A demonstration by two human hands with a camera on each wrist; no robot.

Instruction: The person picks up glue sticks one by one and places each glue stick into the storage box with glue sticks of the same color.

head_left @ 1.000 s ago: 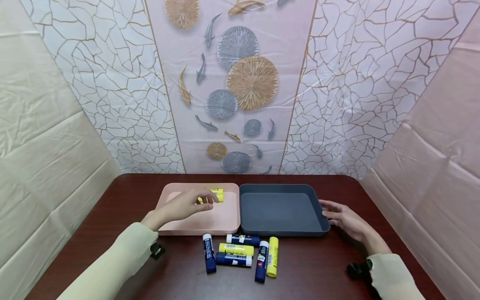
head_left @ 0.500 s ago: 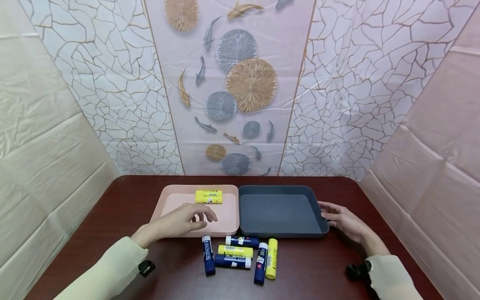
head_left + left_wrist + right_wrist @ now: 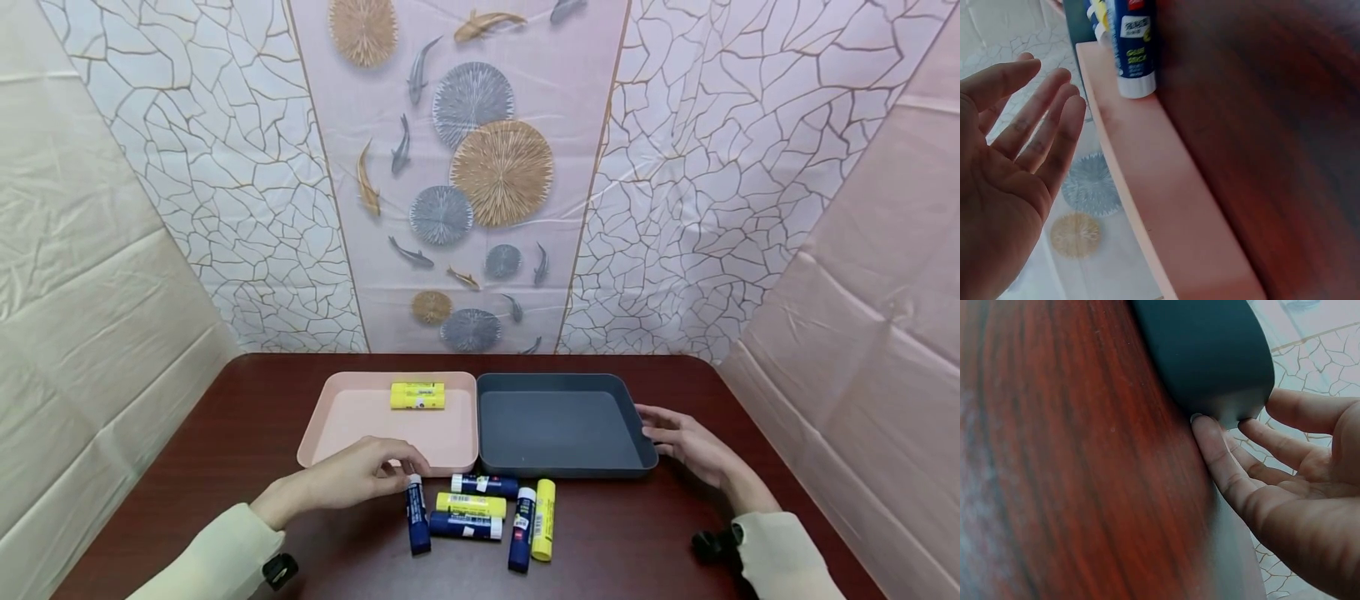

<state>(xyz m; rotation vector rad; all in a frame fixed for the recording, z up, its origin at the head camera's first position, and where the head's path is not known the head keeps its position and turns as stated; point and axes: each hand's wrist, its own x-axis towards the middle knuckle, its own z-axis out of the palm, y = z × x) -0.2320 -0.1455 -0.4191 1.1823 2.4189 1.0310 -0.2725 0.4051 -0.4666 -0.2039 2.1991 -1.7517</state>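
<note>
My left hand point(image 3: 363, 473) reaches over the near edge of the pink tray point(image 3: 345, 425), its fingertips right at the white cap of a dark blue glue stick point(image 3: 417, 518). The left wrist view shows this hand's fingers loosely extended, with nothing between them, and a blue glue stick point(image 3: 1137, 53) beyond the tray's wall. Yellow glue sticks point(image 3: 417, 396) lie together at the back of the pink tray. My right hand point(image 3: 690, 446) rests its fingertips against the right outer wall of the dark grey tray point(image 3: 570, 425); the right wrist view shows those fingers point(image 3: 1219, 450) mostly straight at its corner.
The two trays stand side by side. In front of them, several more glue sticks lie on the dark wooden table point(image 3: 622, 542): a yellow one point(image 3: 543, 521) beside a blue one point(image 3: 522, 533), and others grouped near the tray edge. A patterned cloth point(image 3: 472, 208) hangs behind the table.
My left hand has drawn back from the yellow glue sticks in the pink tray, down toward the leftmost blue glue stick. The right hand stays at the grey tray.
</note>
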